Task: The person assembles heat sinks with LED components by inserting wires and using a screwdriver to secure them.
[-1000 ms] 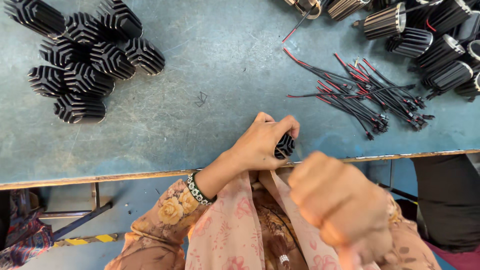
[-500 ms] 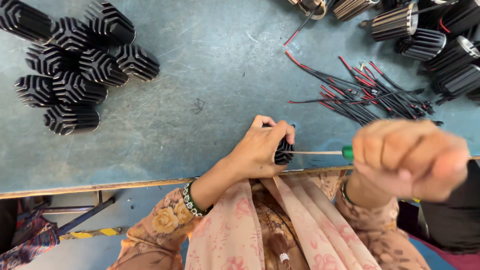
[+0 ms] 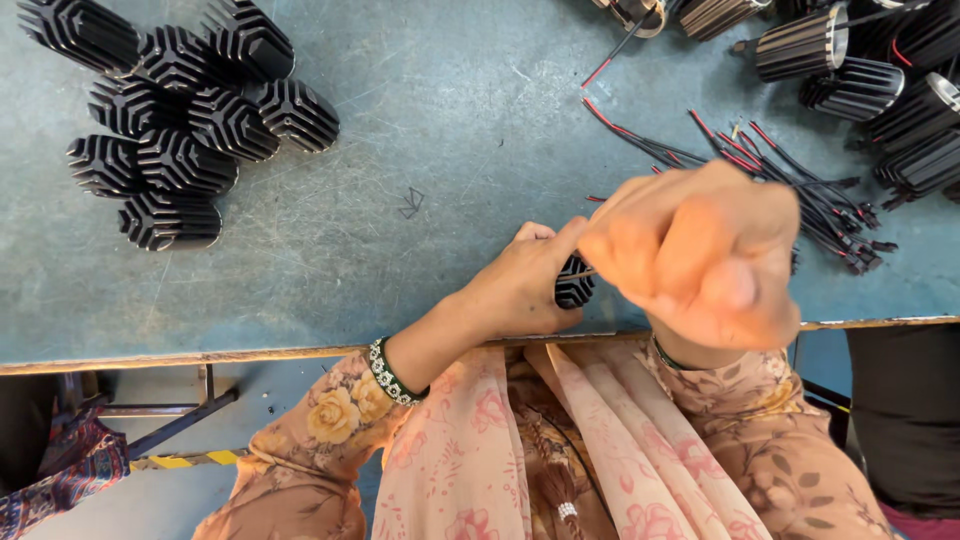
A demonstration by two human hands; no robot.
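My left hand (image 3: 515, 285) grips a small black finned heat sink (image 3: 574, 288) at the front edge of the blue-grey table (image 3: 450, 110). Close to the camera and blurred, my right hand (image 3: 700, 255) is a closed fist just right of the heat sink. A thin metal screwdriver shaft (image 3: 586, 271) runs from the fist to the heat sink. The fist hides the screwdriver's handle. A beaded bracelet sits on my left wrist.
Several black finned heat sinks (image 3: 185, 130) lie piled at the back left. A bundle of red and black wires (image 3: 800, 180) lies at the right. More heat sinks with fitted parts (image 3: 860, 70) fill the back right corner. The table's wooden edge (image 3: 200, 355) runs across below.
My right hand rose from below the table with a green-handled screwdriver, then moved left until its tip met the heat sink. My left hand kept hold in place.
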